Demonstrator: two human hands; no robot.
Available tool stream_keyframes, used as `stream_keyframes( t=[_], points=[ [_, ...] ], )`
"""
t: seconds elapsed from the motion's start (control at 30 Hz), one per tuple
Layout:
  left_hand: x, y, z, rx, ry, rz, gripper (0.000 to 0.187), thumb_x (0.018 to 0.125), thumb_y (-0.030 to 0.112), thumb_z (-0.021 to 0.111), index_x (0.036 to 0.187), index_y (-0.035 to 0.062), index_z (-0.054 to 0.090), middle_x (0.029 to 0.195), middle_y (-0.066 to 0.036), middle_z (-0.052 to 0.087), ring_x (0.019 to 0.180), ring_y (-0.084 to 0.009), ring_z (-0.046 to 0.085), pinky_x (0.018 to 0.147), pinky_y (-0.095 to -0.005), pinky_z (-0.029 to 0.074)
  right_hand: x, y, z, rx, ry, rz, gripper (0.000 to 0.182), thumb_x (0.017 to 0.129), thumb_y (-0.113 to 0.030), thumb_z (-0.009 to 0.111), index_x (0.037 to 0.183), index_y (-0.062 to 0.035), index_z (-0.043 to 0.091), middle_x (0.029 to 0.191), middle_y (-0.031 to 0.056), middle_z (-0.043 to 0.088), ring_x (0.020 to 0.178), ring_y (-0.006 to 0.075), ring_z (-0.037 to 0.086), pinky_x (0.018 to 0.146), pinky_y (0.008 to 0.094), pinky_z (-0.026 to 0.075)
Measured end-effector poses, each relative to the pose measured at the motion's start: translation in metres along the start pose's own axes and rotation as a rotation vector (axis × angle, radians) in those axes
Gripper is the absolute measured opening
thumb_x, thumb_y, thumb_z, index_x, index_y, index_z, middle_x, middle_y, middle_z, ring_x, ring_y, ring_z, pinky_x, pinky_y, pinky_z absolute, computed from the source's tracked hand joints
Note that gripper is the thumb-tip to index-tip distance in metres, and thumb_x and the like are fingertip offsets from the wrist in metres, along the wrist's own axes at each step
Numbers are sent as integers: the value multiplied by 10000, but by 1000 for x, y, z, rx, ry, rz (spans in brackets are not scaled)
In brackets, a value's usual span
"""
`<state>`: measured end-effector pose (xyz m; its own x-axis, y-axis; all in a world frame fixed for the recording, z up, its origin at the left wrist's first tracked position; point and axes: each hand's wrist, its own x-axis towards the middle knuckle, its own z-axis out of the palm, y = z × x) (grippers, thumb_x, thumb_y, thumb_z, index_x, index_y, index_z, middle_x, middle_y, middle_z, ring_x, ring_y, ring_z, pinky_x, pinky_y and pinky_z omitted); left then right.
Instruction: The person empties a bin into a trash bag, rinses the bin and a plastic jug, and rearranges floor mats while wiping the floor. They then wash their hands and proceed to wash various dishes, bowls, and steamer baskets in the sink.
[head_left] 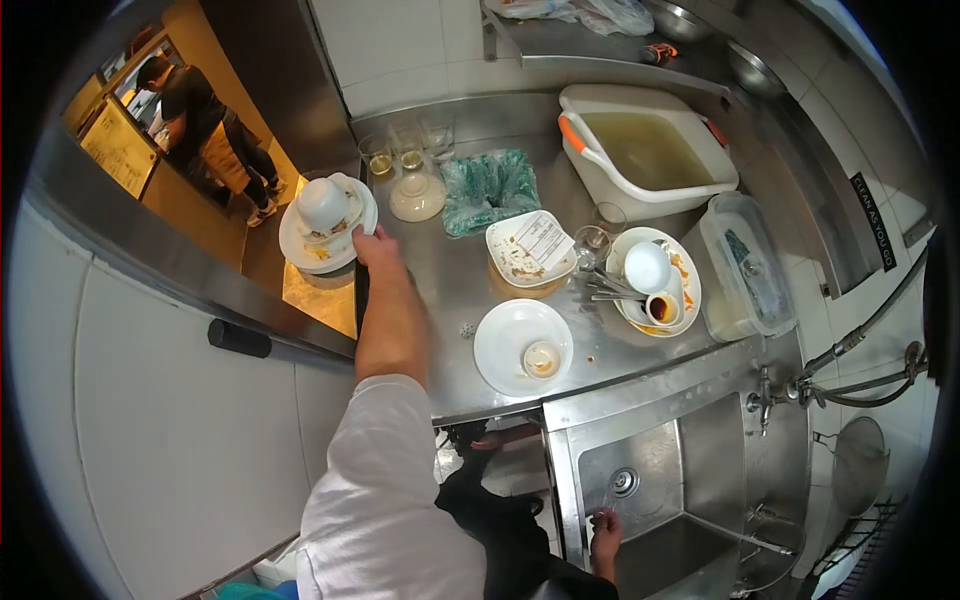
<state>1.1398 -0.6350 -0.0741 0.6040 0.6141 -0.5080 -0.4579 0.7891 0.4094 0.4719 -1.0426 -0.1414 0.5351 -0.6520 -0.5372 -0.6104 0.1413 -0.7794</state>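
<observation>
My left hand (375, 248) reaches forward, its fingers closed on the right edge of a stack of dirty white plates (318, 258) at the far left of the steel counter. A white bowl (322, 204) sits on the stack, with food scraps around it. My right hand (605, 530) is low over the front edge of the sink (630, 450); its fingers are bent together, and something thin and clear seems to be in them, too small to name. Nearest on the counter is a white plate (505, 335) with a small dirty cup (541, 359) on it.
Glasses (378, 160), a green plastic-wrapped bundle (490, 190), a dirty dish with a paper slip (530, 250), and a plate with cutlery (684, 310) stand on the counter. Behind are a tub of murky water (650, 190) and a clear container (740, 270). A person (205, 120) stands beyond the opening.
</observation>
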Motion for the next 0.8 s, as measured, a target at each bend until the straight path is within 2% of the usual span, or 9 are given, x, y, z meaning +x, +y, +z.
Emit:
stream_keyframes(
  t=[0.37,0.47,0.57,0.63,0.67,0.7,0.73,0.77,0.8],
  points=[
    [-46,31,-75,82,-172,-53,459,695,3,504,1154,-4,512,1150,-134,568,1050,-313,585,900,-413,508,19,-54,34,61,-55,-192,212,960,-62,467,1120,11,586,925,78,638,841,146,598,785,272,473],
    [-88,47,-86,198,-172,-22,517,676,4,496,1193,-7,500,1165,-131,566,1069,-316,579,898,-414,511,19,-36,11,32,-21,-216,211,958,-56,466,1121,3,587,912,68,639,834,147,600,782,280,475],
    [-105,58,-103,231,-368,-77,534,682,-3,518,1215,-12,488,1176,-144,561,1073,-305,583,884,-396,521,22,-1,-27,-71,105,-242,188,953,-82,483,1063,7,608,885,79,649,822,154,605,774,305,481],
    [-129,72,-92,350,-358,-129,460,728,-4,541,1187,-16,522,1101,-148,595,992,-275,604,837,-353,526,9,-13,-54,-343,222,-241,197,949,-149,506,998,2,622,861,113,663,799,198,625,759,340,485],
    [-130,74,-98,445,-351,-196,423,750,-5,553,1173,-18,538,1063,-150,612,952,-260,615,814,-332,528,-6,-23,-67,-464,305,-275,241,941,-209,513,962,0,629,877,169,661,802,288,642,754,379,484],
    [-127,84,-107,1058,-885,215,358,774,36,547,1125,-32,568,1040,-141,618,927,-246,609,810,-337,513,-10,-11,-91,-564,353,-268,188,918,-156,504,973,-37,640,883,153,670,831,315,652,744,386,490],
    [-124,94,-117,1389,-1184,940,311,798,77,541,1078,-47,597,1016,-133,624,903,-232,602,806,-342,498,-21,-15,-102,-582,486,-199,184,911,-134,505,981,-23,634,885,169,663,834,342,646,753,401,487],
    [-166,100,-100,1406,-1212,895,347,804,97,536,1112,-57,583,1070,-139,618,940,-233,598,857,-362,489,-26,-8,-122,-552,568,-162,193,896,-121,513,994,-9,635,929,204,647,862,371,631,771,414,483],
    [-177,101,-89,1178,-1034,330,367,797,39,508,1145,-67,556,1107,-157,606,981,-246,603,874,-379,500,-31,15,-146,-649,674,-198,215,868,-116,536,1033,-27,640,1002,208,629,959,371,599,833,430,462]
  ],
)
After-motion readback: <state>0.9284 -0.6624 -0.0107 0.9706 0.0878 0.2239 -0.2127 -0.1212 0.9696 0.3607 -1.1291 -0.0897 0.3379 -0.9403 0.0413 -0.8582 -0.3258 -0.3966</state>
